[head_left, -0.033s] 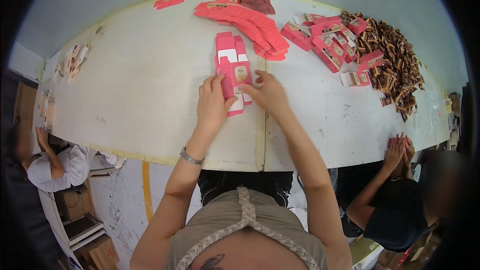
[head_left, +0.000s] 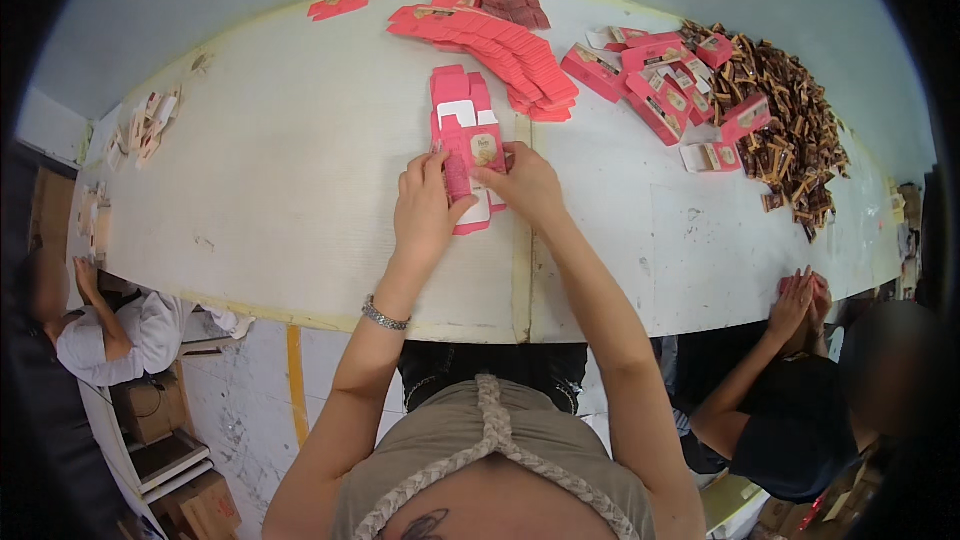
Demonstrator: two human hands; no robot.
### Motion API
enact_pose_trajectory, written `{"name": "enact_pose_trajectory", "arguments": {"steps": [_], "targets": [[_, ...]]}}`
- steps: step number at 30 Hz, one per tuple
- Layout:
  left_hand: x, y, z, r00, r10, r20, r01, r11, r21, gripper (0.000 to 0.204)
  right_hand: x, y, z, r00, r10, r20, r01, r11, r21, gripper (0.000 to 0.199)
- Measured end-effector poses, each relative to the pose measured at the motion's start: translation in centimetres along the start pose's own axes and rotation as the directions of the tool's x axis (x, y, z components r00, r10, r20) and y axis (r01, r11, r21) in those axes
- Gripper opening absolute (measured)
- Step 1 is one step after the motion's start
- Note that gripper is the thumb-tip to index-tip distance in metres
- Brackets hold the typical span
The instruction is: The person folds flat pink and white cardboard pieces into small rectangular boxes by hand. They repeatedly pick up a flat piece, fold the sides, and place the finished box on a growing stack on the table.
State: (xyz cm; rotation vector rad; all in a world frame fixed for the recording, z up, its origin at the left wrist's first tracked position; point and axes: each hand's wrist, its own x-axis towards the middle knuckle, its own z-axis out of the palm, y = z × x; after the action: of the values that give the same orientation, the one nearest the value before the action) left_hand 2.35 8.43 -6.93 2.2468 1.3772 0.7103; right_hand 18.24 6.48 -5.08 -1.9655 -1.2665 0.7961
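Note:
A pink box [head_left: 483,148], partly folded with white inner flaps showing, lies in front of me on the table; more pink cartons lie flat just beyond and under it. My left hand [head_left: 428,195] rests on its left side, fingers at the left edge and thumb near the lower flap. At the right edge, my right hand [head_left: 525,183] grips the box, its thumb across the front panel and its fingers along the side. Both palms partly cover the lower end. Beyond it fans a row of flat pink cartons [head_left: 510,55].
Several made-up pink boxes [head_left: 660,105] lie to the right, against a large heap of small brown-and-gold wrapped pieces [head_left: 785,110]. Pale cartons [head_left: 150,125] sit at the far left of the white table [head_left: 290,180]. One co-worker [head_left: 120,335] is at the left, another [head_left: 790,420] at the right.
My right hand has moved slightly left, and its fingers have closed in against the box's right edge. The left hand has stayed about where it was.

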Motion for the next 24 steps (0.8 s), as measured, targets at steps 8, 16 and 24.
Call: {"name": "enact_pose_trajectory", "arguments": {"steps": [8, 16, 24], "targets": [[0.6, 0.0, 0.1, 0.984, 0.004, -0.176, -0.021, 0.995, -0.098, 0.052, 0.5, 1.4, -1.8, 0.994, 0.009, -0.106, -0.02, 0.994, -0.103, 0.025], [0.4, 3.3, -1.7, 0.952, -0.245, 0.185, 0.209, 0.074, -0.975, 0.041, -7.7, -1.4, -3.2, 0.939, -0.337, 0.067, 0.299, 0.898, 0.323, 0.03], [-1.6, 6.0, -5.0, 0.951, -0.044, 0.305, 0.29, -0.204, -0.935, 0.056, -9.3, -1.7, -1.6, 0.982, -0.188, -0.016, 0.177, 0.893, 0.414, 0.091]]}}
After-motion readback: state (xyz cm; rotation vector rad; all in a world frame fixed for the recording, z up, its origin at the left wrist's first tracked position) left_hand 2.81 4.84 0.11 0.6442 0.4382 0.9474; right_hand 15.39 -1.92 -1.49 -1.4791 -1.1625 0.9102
